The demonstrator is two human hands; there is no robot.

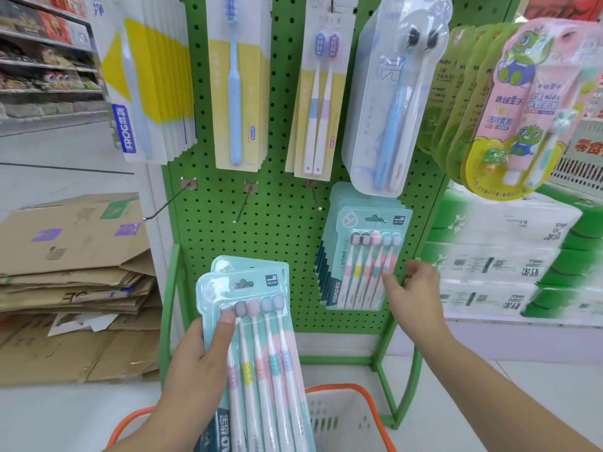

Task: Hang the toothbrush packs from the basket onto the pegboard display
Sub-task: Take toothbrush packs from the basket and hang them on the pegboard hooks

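Observation:
My left hand (199, 360) grips a small stack of teal toothbrush packs (261, 347), thumb across the front, held upright over the basket (342, 415). Each pack shows several toothbrushes with pastel heads. On the green pegboard (280, 223) a row of the same packs hangs (365, 256) on a lower right hook. My right hand (411, 291) is at the right edge of those hung packs, fingers loosely curled with the fingertips against the front pack. Three bare hooks (241, 203) stick out of the board to the left of the hung packs.
Other toothbrush packs (238, 83) fill the upper hooks, with a clear blister pack (391, 93) and children's sets (522, 106) at right. Flattened cardboard boxes (75, 272) lie at left. Tissue packs (509, 262) are stacked at right. The green rack frame (169, 305) surrounds the board's foot.

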